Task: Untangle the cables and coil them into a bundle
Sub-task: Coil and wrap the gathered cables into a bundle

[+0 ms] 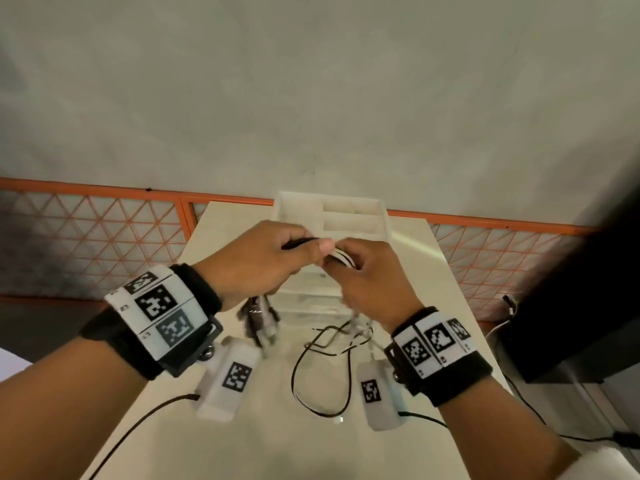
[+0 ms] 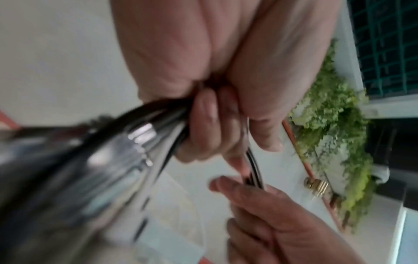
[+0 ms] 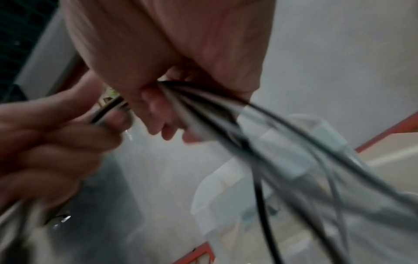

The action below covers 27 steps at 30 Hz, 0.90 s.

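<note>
Both hands (image 1: pixel 304 261) around cables (image 1: pixel 341 257), strands countable only wrist-side

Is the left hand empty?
No, the left hand has its fingers curled around a bunch of black and white cables.

No words, brands or numbers can be read. The only signs are black-and-white square code markers on the left wristband (image 1: pixel 162 315), the right wristband (image 1: pixel 437 341) and two white boxes (image 1: pixel 227 379) under the wrists.
</note>
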Tool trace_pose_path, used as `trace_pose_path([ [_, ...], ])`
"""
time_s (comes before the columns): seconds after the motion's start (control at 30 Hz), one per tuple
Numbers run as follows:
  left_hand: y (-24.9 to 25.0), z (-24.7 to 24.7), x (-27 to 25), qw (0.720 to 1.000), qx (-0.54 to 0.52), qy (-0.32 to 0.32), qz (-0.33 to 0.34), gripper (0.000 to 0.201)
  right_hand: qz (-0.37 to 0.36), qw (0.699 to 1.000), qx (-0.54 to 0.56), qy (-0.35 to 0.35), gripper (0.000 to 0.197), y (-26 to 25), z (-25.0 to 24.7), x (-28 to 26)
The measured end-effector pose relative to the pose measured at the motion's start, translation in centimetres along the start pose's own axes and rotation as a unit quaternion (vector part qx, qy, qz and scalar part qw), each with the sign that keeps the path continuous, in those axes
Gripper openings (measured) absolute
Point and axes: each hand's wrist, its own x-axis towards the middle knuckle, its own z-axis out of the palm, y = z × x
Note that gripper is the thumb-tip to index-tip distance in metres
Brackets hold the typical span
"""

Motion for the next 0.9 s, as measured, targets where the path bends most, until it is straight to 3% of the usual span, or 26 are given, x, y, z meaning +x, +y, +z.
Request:
trace_pose_path([
  [0.1, -1.6, -1.6, -0.8, 0.996, 0.073, -0.017, -0.058, 0.048, 0.040, 0.999, -0.002, 0.019, 0.021, 2.1, -1.5, 0.0],
  [0.17, -2.5, -2.3, -0.9, 0.996, 0.058, 0.021, -0.064, 0.047, 0.064, 0.997, 0.016, -0.032, 0.028, 2.8, -2.4, -0.7],
  [0.23, -3.2, -2.8, -0.7, 0.996, -0.012, 0.061, -0.061, 0.043, 0.086, 0.992, 0.036, -0.086, 0.038, 3.6, -2.9, -1.3],
  [0.33, -4.0, -2.5, 0.1, 0.975, -0.168, 0.130, -0.064, 0.039, 0.096, 0.990, 0.081, -0.069, 0.041, 4.1, -3.1, -1.8],
  [0.47, -3.7, -0.2, 1.2, 0.940, -0.269, 0.195, -0.081, 0.041, 0.051, 0.980, 0.184, 0.052, 0.025, 2.5, -2.7, -1.4],
  [0.6, -1.9, 2.7, 0.8, 0.975, -0.184, 0.095, -0.083, 0.083, -0.082, 0.984, 0.122, 0.096, 0.021, -0.4, -1.0, -2.0],
  [0.63, -1.5, 3.4, 0.8, 0.983, -0.162, 0.055, -0.063, 0.081, -0.105, 0.985, 0.101, 0.089, 0.020, -0.9, -0.3, -2.3],
  [0.7, -0.8, 4.2, 0.7, 0.988, -0.155, 0.013, -0.016, 0.055, -0.141, 0.986, 0.052, 0.073, 0.022, -0.9, 1.3, -3.0],
  [0.83, -1.8, 4.1, 1.6, 0.960, -0.223, 0.143, -0.089, 0.029, -0.143, 0.989, -0.028, -0.036, 0.021, 0.9, 2.3, -4.3],
  [0.9, -2.6, 3.8, 1.5, 0.961, -0.223, 0.128, -0.102, 0.025, -0.109, 0.992, -0.017, -0.053, 0.028, 1.0, 1.6, -4.5],
])
